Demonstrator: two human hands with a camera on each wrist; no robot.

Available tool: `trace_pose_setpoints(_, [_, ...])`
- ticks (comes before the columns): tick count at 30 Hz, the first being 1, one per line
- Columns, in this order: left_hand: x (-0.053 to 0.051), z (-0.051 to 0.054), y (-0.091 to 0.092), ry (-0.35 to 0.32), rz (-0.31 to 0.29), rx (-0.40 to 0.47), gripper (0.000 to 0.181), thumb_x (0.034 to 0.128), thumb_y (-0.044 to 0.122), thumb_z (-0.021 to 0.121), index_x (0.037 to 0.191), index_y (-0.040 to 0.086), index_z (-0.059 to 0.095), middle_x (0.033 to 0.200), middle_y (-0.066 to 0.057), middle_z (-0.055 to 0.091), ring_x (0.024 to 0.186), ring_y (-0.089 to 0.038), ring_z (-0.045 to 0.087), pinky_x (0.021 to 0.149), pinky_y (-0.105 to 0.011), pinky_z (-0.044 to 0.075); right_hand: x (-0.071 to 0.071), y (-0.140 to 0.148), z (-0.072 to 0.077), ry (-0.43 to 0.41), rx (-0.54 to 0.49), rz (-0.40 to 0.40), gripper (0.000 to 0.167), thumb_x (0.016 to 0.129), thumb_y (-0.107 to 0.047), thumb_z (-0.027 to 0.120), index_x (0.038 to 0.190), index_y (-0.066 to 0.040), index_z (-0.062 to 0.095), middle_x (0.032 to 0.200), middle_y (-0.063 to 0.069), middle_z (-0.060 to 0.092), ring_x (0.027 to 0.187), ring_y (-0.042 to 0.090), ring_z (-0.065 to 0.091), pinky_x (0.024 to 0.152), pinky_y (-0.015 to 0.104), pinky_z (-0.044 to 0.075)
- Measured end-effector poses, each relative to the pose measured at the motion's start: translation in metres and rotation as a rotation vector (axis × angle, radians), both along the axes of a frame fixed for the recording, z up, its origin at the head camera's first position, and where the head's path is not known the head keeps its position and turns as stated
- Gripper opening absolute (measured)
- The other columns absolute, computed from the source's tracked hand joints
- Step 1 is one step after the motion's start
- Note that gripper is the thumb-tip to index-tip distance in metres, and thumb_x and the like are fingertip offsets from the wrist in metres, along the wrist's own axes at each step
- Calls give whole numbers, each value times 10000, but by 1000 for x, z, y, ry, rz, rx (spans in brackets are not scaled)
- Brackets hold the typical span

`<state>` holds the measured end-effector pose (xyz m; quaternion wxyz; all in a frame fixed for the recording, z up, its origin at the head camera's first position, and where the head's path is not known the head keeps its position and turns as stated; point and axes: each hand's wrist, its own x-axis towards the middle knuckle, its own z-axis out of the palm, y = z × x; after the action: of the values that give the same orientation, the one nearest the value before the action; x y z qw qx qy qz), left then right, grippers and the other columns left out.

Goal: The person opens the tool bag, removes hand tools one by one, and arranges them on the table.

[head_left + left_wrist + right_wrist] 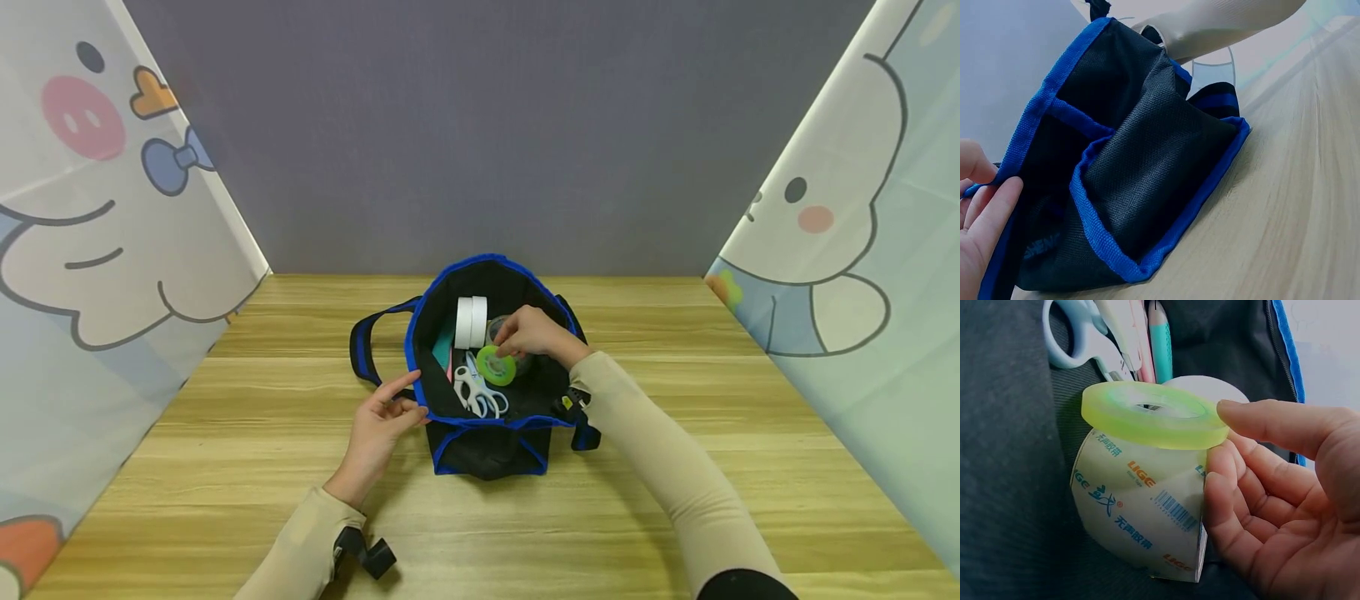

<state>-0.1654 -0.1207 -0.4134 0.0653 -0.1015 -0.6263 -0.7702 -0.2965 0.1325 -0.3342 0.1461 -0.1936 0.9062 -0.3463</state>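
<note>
A black tool bag with blue trim [491, 454] stands open-topped on the table. My left hand [378, 429] pinches the left side of its rim, thumb and fingers on the blue edging [1025, 140]. Inside the bag, my right hand [536, 332] holds a thin roll of green tape [1154, 422] by its edge, between thumb and fingers. Just under that roll is a wide roll of clear packing tape [1135, 506] with printed lettering. White rolls [471, 322], white-handled scissors [467, 387] and light-blue scissors [1082, 337] lie in the bag too.
A teal pen-like item [1160, 347] and a pink one lean beside the scissors. The bag's strap [362, 350] loops out to the left on the wooden table [262, 433]. Behind rises a grey panel [487, 133], with cartoon-printed panels at both sides.
</note>
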Motion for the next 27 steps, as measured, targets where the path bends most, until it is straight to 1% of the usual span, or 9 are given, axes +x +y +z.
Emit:
trace_pose_setpoints(3, [0,0,0,0,0,-1,558,818,-245,564,1364,-184,460,1051,-83,553,755,-88,648,700,-267,614,0,0,0,1,10,-7,133,840,-69,767,947,11,773,865,62,724,620,144,609,722,445,612])
trace_pose_setpoints(9, [0,0,1,-1,0,1,556,821,-242,567,1363,-181,462,1018,-80,567,753,-89,648,701,-266,614,-2,1,-1,4,13,-15,133,843,-51,758,958,15,773,901,76,727,621,136,604,730,444,613])
trace_pose_setpoints(13, [0,0,0,21,-11,19,531,827,-229,578,1348,-168,494,1006,-73,571,762,-95,648,705,-257,612,-1,3,1,8,3,-15,128,844,-49,757,955,11,773,891,76,725,616,147,613,720,447,613])
trace_pose_setpoints(16, [1,-1,-1,40,-18,31,515,832,-221,583,1339,-150,522,983,-75,578,767,-101,648,707,-254,611,1,5,4,4,-18,-17,132,853,-51,749,965,16,768,911,94,724,624,160,625,730,465,612])
trace_pose_setpoints(22, [1,-1,-1,33,-12,29,527,826,-228,582,1343,-150,517,977,-68,585,763,-100,654,701,-267,616,4,10,12,3,-79,-40,156,872,-61,732,998,27,757,1017,136,717,697,188,670,765,471,613])
trace_pose_setpoints(27, [0,-2,-1,34,-11,36,530,820,-230,584,1334,-98,568,971,-71,588,759,-101,656,699,-272,617,7,15,21,19,-149,-73,180,863,-57,736,1012,41,752,993,146,728,711,227,678,778,485,609])
